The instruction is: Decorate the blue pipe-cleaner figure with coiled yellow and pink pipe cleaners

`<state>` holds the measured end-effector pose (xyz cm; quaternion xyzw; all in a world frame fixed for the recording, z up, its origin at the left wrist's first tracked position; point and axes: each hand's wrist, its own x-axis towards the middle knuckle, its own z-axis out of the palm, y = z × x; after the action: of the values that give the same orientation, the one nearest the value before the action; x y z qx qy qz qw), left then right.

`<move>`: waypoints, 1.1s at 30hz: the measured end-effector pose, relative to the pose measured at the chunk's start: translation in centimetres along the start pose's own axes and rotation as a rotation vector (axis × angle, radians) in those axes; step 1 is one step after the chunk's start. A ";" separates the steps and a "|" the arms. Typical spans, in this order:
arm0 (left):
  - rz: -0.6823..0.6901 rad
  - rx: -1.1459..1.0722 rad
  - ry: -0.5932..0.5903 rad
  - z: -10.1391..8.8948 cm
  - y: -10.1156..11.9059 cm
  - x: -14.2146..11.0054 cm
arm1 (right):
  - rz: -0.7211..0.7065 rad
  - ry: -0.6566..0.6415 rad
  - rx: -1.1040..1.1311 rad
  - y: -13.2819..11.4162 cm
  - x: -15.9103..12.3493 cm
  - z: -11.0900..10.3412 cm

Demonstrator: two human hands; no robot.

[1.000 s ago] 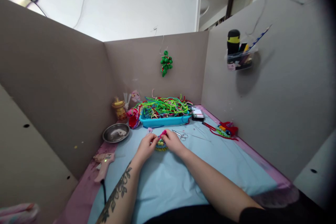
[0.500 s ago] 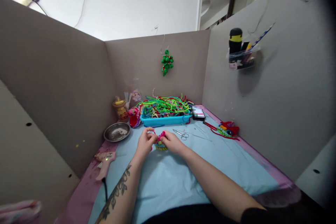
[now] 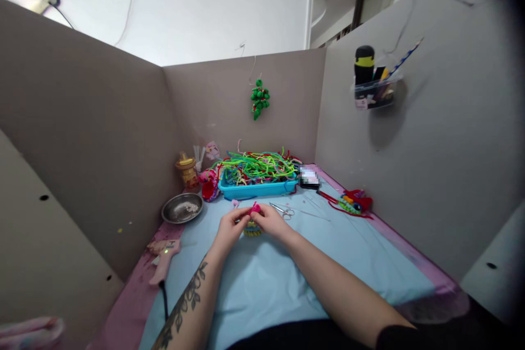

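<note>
My left hand and my right hand meet over the middle of the table. Between their fingertips is a bright pink pipe cleaner piece, bent into a small shape that the fingers partly cover. Just below it shows a rounded pipe cleaner piece in yellow and blue; whether the pink part is fixed to it I cannot tell. Both hands are closed in a pinch. Right behind my right hand lie silver scissors.
A blue tray heaped with colourful pipe cleaners stands at the back. To the left are a metal bowl with small white bits and a pink glue gun. A red and green pipe cleaner figure and a phone lie right.
My left hand has come in closer to the right, its raised fingers now lowered against the pink pipe cleaner. A small pale pink object behind the left hand has come into sight.
</note>
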<state>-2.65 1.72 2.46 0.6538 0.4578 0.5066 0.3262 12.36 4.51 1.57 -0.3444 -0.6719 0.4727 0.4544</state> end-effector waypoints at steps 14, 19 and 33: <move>0.105 0.057 0.068 0.4 0.8 -0.4 | 0.210 -0.048 0.203 -1.2 -0.5 -1.0; -0.066 -0.007 0.094 0.5 1.7 -0.5 | 0.110 -0.066 0.175 -1.4 -0.3 -1.5; -0.230 -0.230 0.033 0.4 1.8 -0.4 | 0.090 0.014 0.337 -1.7 -0.3 -1.6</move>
<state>-1.80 0.70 3.79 0.5469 0.4738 0.5256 0.4473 13.86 4.24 3.38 -0.2964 -0.5639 0.5962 0.4885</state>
